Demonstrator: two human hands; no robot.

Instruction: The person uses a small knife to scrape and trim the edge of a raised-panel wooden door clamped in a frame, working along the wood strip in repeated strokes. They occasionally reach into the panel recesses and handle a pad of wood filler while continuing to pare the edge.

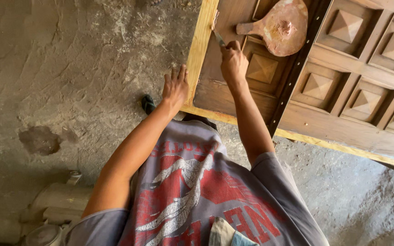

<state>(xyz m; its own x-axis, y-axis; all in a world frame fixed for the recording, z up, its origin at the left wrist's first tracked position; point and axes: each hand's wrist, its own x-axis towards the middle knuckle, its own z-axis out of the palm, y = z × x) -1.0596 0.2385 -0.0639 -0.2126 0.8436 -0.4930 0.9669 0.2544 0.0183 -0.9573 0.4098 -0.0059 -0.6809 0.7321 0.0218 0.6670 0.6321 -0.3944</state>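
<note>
Right hand (233, 61): I see fingers clamped on a putty knife (217, 33), blade at the door's pale frame edge (200, 50).
Left hand (175, 86): fingers apart, flat on that edge.
Filler paddle (281, 27): loose on the panelled door (343, 91).
Risk: I judge the blade may slip and gouge wood.

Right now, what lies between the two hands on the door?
In the head view, the door's pale frame edge runs between the left hand and right hand.

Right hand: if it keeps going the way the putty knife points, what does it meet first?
Likely the pale door frame edge: the right hand aims its putty knife up along it. Depth unclear.
</note>
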